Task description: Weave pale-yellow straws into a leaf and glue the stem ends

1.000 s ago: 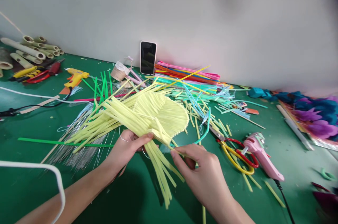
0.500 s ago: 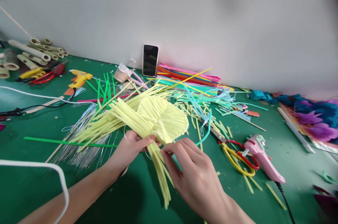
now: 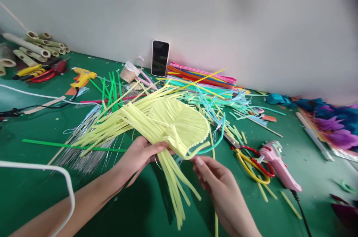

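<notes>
My left hand [image 3: 145,153] is closed around the stem part of a pale yellow leaf-shaped piece [image 3: 179,119] made of pipe cleaners laid side by side. Its thumb presses on top, and a bundle of loose ends [image 3: 172,185] hangs below the grip. At the piece's lower right edge, my right hand [image 3: 214,179] has thumb and forefinger pinched together on a yellow pipe cleaner [image 3: 199,151] that curves out from the edge. The exact pinch point is partly hidden by the fingers. Behind the piece lies a heap of matching pipe cleaners [image 3: 112,125].
Scissors [image 3: 251,166] and a pink glue gun [image 3: 279,166] lie to the right. A yellow glue gun [image 3: 83,77], pliers [image 3: 46,73] and bamboo tubes [image 3: 33,49] are at left. A phone [image 3: 160,58] leans against the wall beside colourful pipe cleaners [image 3: 201,75].
My right hand has moved right, away from my left hand, and turned so its thumb shows. A yellow pipe cleaner now bows out at the piece's edge. The left hand keeps its grip.
</notes>
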The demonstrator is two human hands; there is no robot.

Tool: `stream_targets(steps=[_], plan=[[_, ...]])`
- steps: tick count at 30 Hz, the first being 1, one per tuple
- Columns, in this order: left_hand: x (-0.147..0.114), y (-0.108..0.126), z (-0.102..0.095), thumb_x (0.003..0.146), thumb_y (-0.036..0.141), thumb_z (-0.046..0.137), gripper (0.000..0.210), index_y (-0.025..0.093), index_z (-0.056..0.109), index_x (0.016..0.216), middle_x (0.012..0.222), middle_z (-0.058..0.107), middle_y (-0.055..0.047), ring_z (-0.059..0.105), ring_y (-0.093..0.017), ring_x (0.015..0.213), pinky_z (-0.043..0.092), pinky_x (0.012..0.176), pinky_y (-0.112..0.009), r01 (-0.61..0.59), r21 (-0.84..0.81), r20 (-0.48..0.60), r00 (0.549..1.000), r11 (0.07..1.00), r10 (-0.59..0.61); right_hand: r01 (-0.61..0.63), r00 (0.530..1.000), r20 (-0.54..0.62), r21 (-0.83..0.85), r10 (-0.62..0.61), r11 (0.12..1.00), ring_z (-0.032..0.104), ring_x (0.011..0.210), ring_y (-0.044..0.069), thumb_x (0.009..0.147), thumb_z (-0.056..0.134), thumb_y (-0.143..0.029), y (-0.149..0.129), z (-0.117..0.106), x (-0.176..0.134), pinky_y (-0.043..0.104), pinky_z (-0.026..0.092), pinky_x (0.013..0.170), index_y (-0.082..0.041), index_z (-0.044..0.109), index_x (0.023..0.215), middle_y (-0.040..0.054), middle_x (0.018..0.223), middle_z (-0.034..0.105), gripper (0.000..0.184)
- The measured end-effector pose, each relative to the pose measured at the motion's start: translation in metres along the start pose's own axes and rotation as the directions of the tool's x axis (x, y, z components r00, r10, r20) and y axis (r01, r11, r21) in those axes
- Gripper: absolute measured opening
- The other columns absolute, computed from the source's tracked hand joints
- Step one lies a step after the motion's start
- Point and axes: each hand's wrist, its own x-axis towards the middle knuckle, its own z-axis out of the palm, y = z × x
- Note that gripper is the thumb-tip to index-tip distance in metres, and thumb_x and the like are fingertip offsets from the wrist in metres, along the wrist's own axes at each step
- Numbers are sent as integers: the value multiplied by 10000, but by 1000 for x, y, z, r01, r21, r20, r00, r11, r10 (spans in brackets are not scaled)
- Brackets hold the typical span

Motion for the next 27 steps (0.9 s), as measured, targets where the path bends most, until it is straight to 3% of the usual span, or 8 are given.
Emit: stream_targets(steps=[3, 6, 9, 12, 19, 27], plan=[[0, 0, 0, 741, 308, 820, 341, 134, 767, 1030, 957, 789, -122, 751, -271, 880, 599, 777, -326, -3, 13, 19, 1000, 1000, 3, -127, 987, 114, 154, 110, 980, 336, 557, 59, 761, 755, -537, 3, 12, 7, 186, 267, 497, -148, 691, 764, -25, 663, 503, 394], [1, -1, 0, 750, 310, 814, 344, 134, 765, 1042, 941, 790, -120, 752, -269, 869, 598, 777, -328, 1, 29, 18, 1000, 1000, -1, -175, 977, 163, 251, 136, 952, 255, 531, 50, 719, 791, -540, 3, 19, 9, 193, 197, 487, -142, 657, 667, -51, 597, 422, 423], [1, -2, -1, 750, 328, 814, 362, 134, 764, 1051, 944, 789, -124, 751, -275, 868, 599, 779, -335, 4, 41, 19, 1000, 999, -5, -196, 977, 138, 271, 164, 942, 238, 523, 51, 677, 827, -526, 4, 23, 8, 192, 171, 481, -147, 667, 667, -65, 554, 383, 412], [0, -5, -1, 758, 336, 808, 366, 134, 760, 1059, 966, 786, -127, 750, -277, 873, 600, 781, -339, -15, 43, 24, 1000, 999, 14, -208, 978, 95, 317, 187, 925, 263, 526, 56, 646, 848, -517, 6, 27, 6, 185, 219, 485, -159, 655, 657, -63, 556, 407, 407], [0, -8, 3, 767, 323, 803, 350, 127, 756, 1054, 954, 785, -128, 747, -271, 872, 592, 780, -330, -52, 28, 32, 998, 998, 52, -140, 990, 42, 352, 134, 925, 257, 535, 64, 707, 815, -503, 9, 35, 5, 187, 259, 491, -170, 593, 616, -72, 550, 382, 411], [-3, -8, 5, 777, 317, 797, 342, 148, 753, 1071, 964, 786, -111, 748, -248, 856, 593, 779, -315, -41, 34, 28, 999, 999, 40, -142, 989, 19, 360, 145, 922, 270, 523, 54, 695, 834, -479, 10, 35, 7, 177, 261, 477, -169, 650, 671, -76, 544, 407, 362]])
